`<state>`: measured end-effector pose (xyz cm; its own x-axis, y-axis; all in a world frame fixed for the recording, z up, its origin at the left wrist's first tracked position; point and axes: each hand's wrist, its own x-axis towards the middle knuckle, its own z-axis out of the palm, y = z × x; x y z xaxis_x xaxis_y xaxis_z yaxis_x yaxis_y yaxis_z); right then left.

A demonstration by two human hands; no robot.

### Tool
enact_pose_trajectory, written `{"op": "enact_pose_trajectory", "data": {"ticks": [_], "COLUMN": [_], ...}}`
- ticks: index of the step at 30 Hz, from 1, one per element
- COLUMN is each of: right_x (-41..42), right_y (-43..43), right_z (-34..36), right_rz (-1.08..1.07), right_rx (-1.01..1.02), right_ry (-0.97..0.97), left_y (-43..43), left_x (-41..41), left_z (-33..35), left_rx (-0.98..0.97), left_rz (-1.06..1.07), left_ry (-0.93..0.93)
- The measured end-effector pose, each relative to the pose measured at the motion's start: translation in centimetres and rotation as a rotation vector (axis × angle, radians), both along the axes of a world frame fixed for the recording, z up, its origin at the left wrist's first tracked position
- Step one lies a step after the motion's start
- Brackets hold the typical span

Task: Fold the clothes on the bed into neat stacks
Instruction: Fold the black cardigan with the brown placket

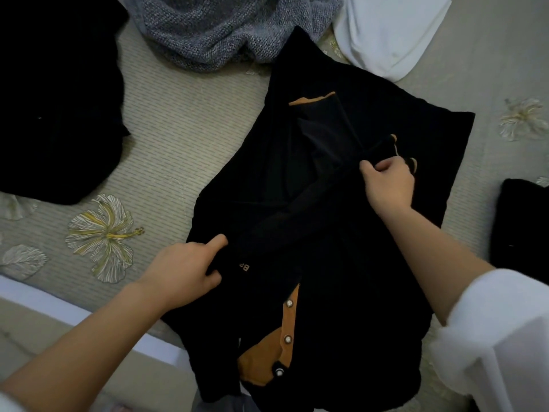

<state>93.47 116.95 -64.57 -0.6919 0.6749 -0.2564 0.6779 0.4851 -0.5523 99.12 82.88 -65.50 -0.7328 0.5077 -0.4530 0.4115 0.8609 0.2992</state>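
- The black cardigan (341, 203) with orange trim lies flat on the bed (178, 138), collar end toward me, hem end toward the grey knit (225, 31).
- My left hand (184, 269) pinches the cardigan's left side edge, thumb extended over the cloth.
- My right hand (389, 182) grips the folded-in sleeve near its orange cuff, fingers curled round the fabric.
- Step in hand, as I judge it: laying the sleeves across the body before folding the body lengthwise.
- Next move calls for flattening the sleeve along the centre, then bringing the hem end toward the collar.
- Edges: the collar end overhangs the near bed edge; I should avoid dragging it further toward me.
- Open room: bare sheet lies to the left, between the cardigan and the black garment (56, 96).
- The white garment (392, 34) sits close to the hem corner; a dark folded item (523, 230) lies just right of the cardigan.
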Motion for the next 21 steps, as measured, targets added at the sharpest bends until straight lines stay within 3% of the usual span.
{"op": "enact_pose_trajectory", "data": {"ticks": [7, 9, 12, 16, 18, 21], "right_x": [-3.4, -4.0, -4.7, -3.9, -2.3, 1.3], "right_y": [-0.3, 0.1, 0.1, 1.4, 2.1, 1.8], "right_z": [-1.3, -0.8, 1.6, 5.1, 5.2, 3.1], "right_rz": [0.02, -0.048, -0.285, -0.524, -0.631, -0.726], "right_rx": [0.026, -0.067, -0.289, -0.611, -0.803, -0.942], "right_ry": [-0.231, -0.135, 0.243, 0.628, 0.66, 0.486], "left_y": [0.1, 0.1, -0.2, -0.9, -0.9, 0.0], "left_x": [-0.4, -0.5, -0.5, 0.3, 1.2, 2.5], "left_z": [0.0, 0.3, 1.1, 2.4, 2.8, 3.1], "left_rx": [0.017, 0.006, 0.018, 0.086, 0.166, 0.043], "left_rz": [0.018, 0.018, 0.086, 0.175, 0.124, -0.003], "left_ry": [-0.022, -0.041, -0.047, 0.175, 0.285, 0.121]}}
